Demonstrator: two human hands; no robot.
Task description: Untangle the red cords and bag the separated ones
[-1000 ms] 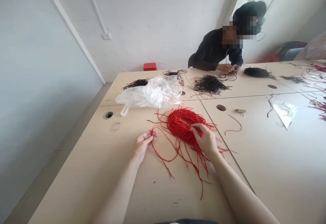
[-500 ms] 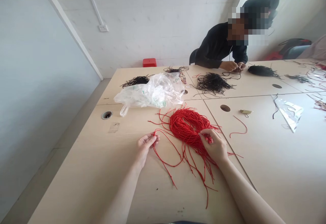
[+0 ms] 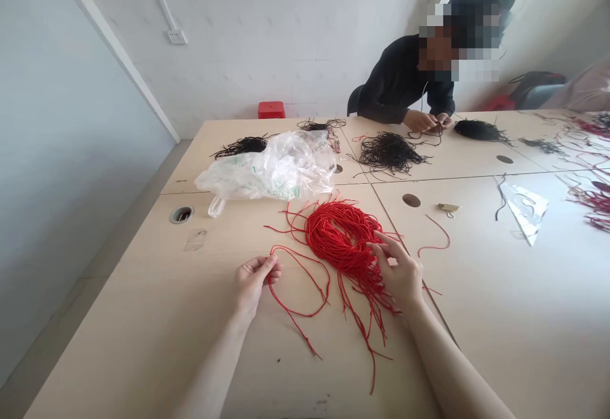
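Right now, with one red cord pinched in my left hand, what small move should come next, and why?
Probably draw the left hand slowly to the left while the right hand presses the red bundle down. The red cord in the left hand loops back into that bundle, and the right hand's open fingers rest on its edge.

One red bundle point(image 3: 340, 238), one plastic bag point(image 3: 271, 171)

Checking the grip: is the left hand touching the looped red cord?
Touching. Head view: the left hand pinches the looped red cord between thumb and fingertips.
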